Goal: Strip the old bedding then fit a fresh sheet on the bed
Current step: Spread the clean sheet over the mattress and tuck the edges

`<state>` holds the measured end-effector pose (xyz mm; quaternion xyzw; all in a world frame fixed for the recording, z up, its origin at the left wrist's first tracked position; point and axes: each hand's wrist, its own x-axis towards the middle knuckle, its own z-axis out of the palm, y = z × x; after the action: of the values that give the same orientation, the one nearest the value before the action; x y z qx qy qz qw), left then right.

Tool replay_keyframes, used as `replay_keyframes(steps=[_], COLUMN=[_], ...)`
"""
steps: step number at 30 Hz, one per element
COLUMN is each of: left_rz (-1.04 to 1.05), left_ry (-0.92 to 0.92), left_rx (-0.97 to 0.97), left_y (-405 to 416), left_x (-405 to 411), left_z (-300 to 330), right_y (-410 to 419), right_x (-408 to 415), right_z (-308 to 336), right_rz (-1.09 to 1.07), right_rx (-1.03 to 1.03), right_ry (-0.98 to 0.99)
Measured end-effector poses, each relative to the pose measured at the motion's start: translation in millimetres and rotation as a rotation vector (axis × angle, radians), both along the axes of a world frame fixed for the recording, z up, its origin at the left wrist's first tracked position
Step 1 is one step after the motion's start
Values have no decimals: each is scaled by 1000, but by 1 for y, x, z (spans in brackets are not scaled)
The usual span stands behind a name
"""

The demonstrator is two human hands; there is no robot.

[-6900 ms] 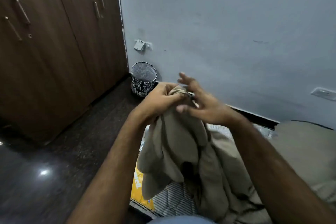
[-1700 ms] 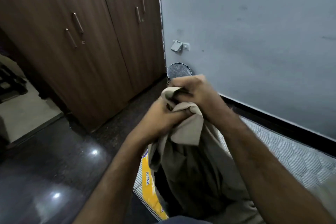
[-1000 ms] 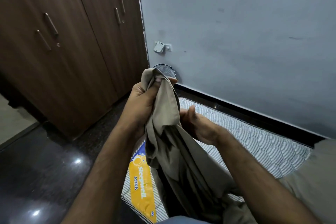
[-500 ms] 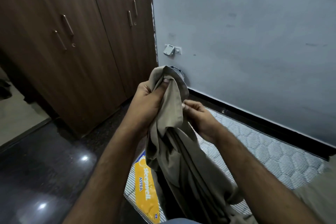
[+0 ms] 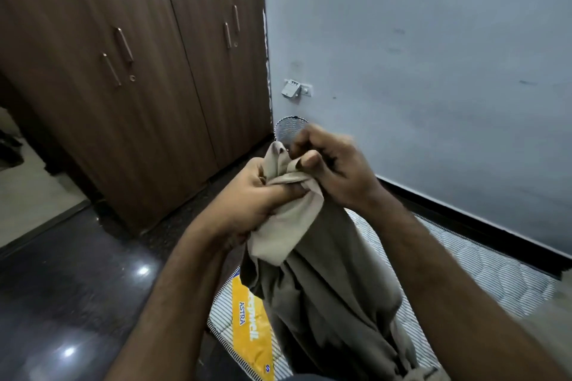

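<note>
A beige sheet [image 5: 328, 281] hangs bunched in front of me, its lower part draping onto the bare quilted mattress [image 5: 483, 269]. My left hand [image 5: 257, 195] grips a gathered wad of it near the top. My right hand [image 5: 334, 167] is just beside and above, fingers curled, pinching the sheet's top edge. Both hands touch each other at the cloth. The mattress corner with its yellow label [image 5: 250, 331] shows below the sheet.
A brown wardrobe [image 5: 130, 71] fills the left, with dark glossy floor [image 5: 71, 303] before it. A mesh waste bin [image 5: 289, 130] stands in the corner by the grey wall [image 5: 433, 71], under a wall socket [image 5: 294, 90]. A black skirting [image 5: 479, 219] runs behind the mattress.
My right hand has risen from lower on the sheet to its top, next to my left hand. The left hand has dropped a little with its wad of cloth.
</note>
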<state>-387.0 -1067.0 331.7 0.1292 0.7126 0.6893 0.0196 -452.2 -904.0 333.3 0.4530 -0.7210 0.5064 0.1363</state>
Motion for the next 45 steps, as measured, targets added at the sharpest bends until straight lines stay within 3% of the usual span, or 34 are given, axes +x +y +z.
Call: replay_keyframes(steps=[3, 8, 12, 15, 16, 17, 18, 19, 20, 21, 22, 25, 26, 28, 30, 32, 33, 36, 38, 39, 40, 43, 44, 45], left_rz=[120, 279, 323, 424, 451, 470, 479, 494, 518, 559, 611, 809, 848, 815, 715, 631, 585, 425, 336, 335, 359, 413, 417, 406], left_ry=[30, 78, 107, 67, 33, -11, -56, -99, -132, -152, -149, -107, -113, -116, -96, -116, -130, -164, -194, -205, -205, -171, -176, -197], left_rx=[113, 204, 346, 389, 434, 503, 582, 640, 675, 699, 717, 667, 641, 653, 669, 626, 598, 487, 409, 405, 406, 412, 418, 414], left_y=[-1, 2, 2, 1, 2, 2, 1, -1, -3, -8, -13, -32, -37, -42, -40, -33, -30, -25, -22, -21, -22, -24, -25, -26], left_x=[3, 5, 10, 4, 2, 0, -3, -5, -7, -11, -15, -30, -32, -32, -31, -29, -29, -30, -27, -29, -31, -31, -29, -26], left_z=[-4, -6, -7, -12, -14, -16, -19, -20, -21, -23, -24, -27, -28, -32, -35, -36, -39, -52, -59, -63, -65, -69, -70, -71], right_y=[8, 40, 60, 66, 70, 73, 74, 72, 67, 60, 55, 50, 59, 85, 107, 117, 119, 114, 110, 106, 106, 123, 128, 136], right_x=[-5, -34, -50, -62, -63, -60, -49, -39, -29, -21, -17, -9, -14, -23, -31, -33, -34, -26, -21, -15, -14, -9, -3, 1], right_z=[-28, -75, -73, -40, -24, -10, 2, 8, 14, 17, 14, -24, -49, -96, -122, -122, -115, -81, -69, -66, -68, -96, -101, -106], right_rz=[283, -8, -298, -578, -727, -903, -1053, -1102, -1039, -901, -727, -356, -295, -306, -456, -799, -1002, -1397, -1347, -1227, -1104, -1023, -1084, -1171], right_rx=[-3, 357, 764, 1213, 1186, 991, 673, 356, 167, 165, 310, 1206, 1410, 1645, 1719, 1611, 1432, 533, 0, -110, -45, 748, 768, 610], right_ry=[-378, -599, -455, -184, -57, 51, 138, 192, 202, 136, 31, -339, -428, -561, -567, -400, -348, -188, 32, 24, -79, -616, -691, -699])
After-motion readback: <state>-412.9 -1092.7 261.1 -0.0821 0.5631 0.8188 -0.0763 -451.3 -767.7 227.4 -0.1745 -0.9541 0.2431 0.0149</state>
